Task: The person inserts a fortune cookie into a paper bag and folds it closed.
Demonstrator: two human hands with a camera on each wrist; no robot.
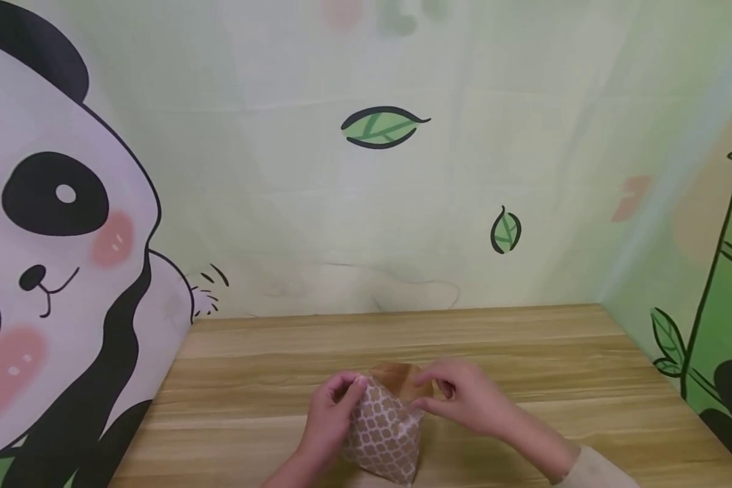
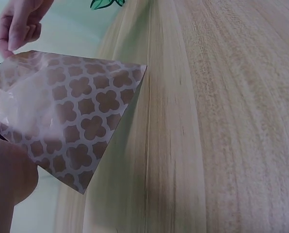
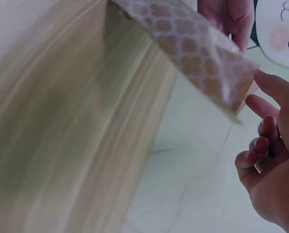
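Note:
A brown paper bag with a white lattice pattern is held up over the wooden table, its plain brown upper part showing behind the patterned front. My left hand pinches its upper left edge between thumb and fingers. At the upper right edge, my right hand has its thumb and index finger on the bag. In the right wrist view, those two fingertips meet the bag's corner while the other fingers curl loosely. A shiny clear film shows on the patterned side. What is inside cannot be seen.
The wood-grain table spreads around the hands. Behind it stands a pale green backdrop printed with a panda at left, leaves, and a green bamboo stalk at right.

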